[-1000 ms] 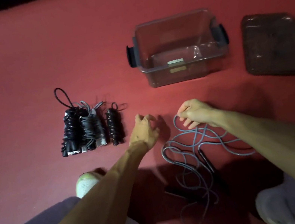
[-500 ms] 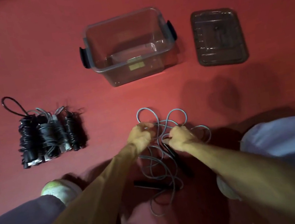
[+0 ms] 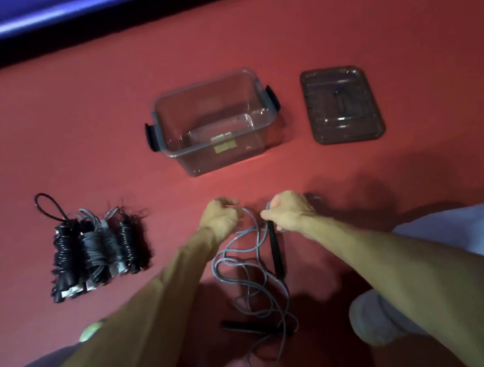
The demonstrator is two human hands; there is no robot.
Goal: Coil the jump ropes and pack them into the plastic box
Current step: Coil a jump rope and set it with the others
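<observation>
As a person leans over a red floor (image 3: 32, 139), both hands meet above a loose grey-blue jump rope (image 3: 249, 266), seen from the head view. The left hand (image 3: 222, 219) has its fingers curled, its grip narrow and pinching a loop of the cord. The right hand (image 3: 291, 212), just beside it at 3 o'clock, closes its grip round the cord and the upper end of a black handle (image 3: 275, 251), which hangs down toward 6 o'clock. The rest of the cord trails in slack loops between the forearms. It ends near a second handle (image 3: 246, 328) lying flat on the floor at 6 o'clock of the hands.

The clear plastic box (image 3: 198, 162), with dark clasps on its two short sides, stands open at 12 o'clock of the hands, well apart from them. No rope is in it, and a pale label shows through its front wall. Its lid (image 3: 341, 104) lies flat on the floor at 3 o'clock of the box, near it but not touching.

A row of coiled ropes (image 3: 95, 257), black and grey, lies side by side at 9 o'clock of the left hand, one black loop sticking out toward 12 o'clock.

A shoe toe (image 3: 90, 331) shows beside the left forearm, and another shoe (image 3: 371, 319) under the right. A blue band (image 3: 74, 9) runs along the far edge of the floor at 12 o'clock.
</observation>
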